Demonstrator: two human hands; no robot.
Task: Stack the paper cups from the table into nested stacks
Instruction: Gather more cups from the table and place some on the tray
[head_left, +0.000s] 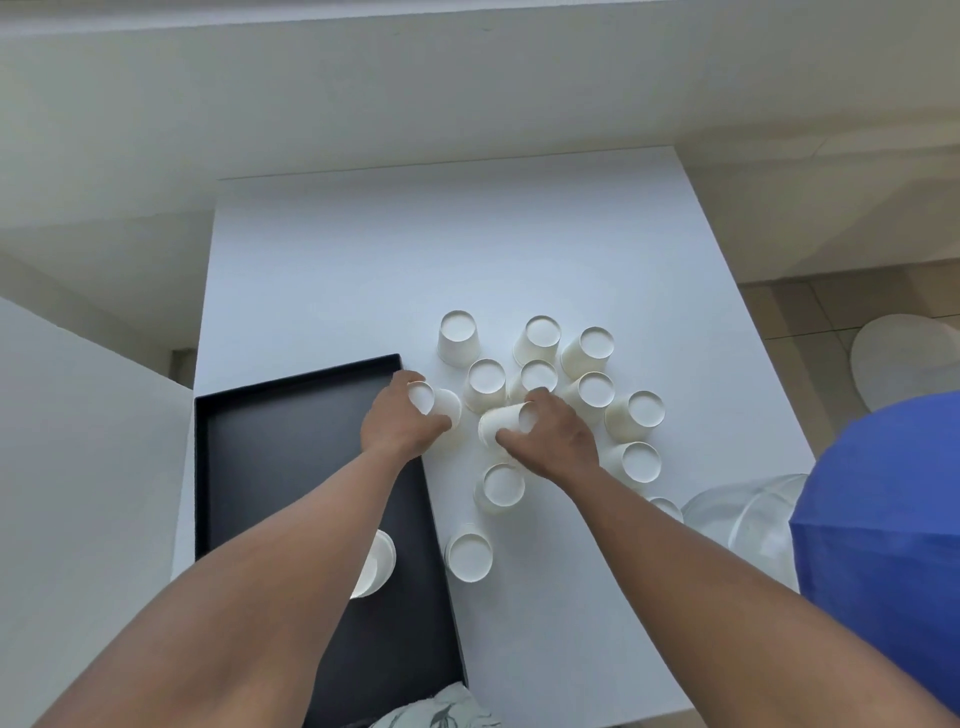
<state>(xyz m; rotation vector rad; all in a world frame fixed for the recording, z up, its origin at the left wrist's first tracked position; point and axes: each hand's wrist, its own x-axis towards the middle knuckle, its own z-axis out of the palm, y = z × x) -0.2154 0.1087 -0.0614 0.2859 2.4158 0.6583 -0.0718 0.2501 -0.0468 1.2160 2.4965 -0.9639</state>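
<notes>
Gripping one paper cup in each hand above the white table (332, 270). Left hand (397, 423) wrapped around a tilted cup (441, 408), base end pointing up-left, held over the right rim of the black tray (249, 447). Right hand (550, 439) closed on a second tilted cup (498, 423), lying roughly sideways with its mouth end toward the left cup; the two held cups near each other, not touching. Upside-down cups clustered on the table beyond and around the hands: far cup (458, 338) alone at the top left of the cluster, two cups at the top right (540, 340) (587, 351), a middle row just beyond the fingers (485, 383) (537, 376) (592, 392), and two more to the right of the right hand (636, 415) (634, 460). Nearer the body, one inverted cup (500, 486) under the right wrist line and another (467, 556) closer still, just beside the tray edge. Partly hidden cup (667, 506) behind the right forearm. Short nested stack (376, 564) lying inside the tray, half covered by the left forearm; count impossible to tell. Clear plastic bag (737, 525) at the table's right edge, next to a blue sleeve (883, 519).
</notes>
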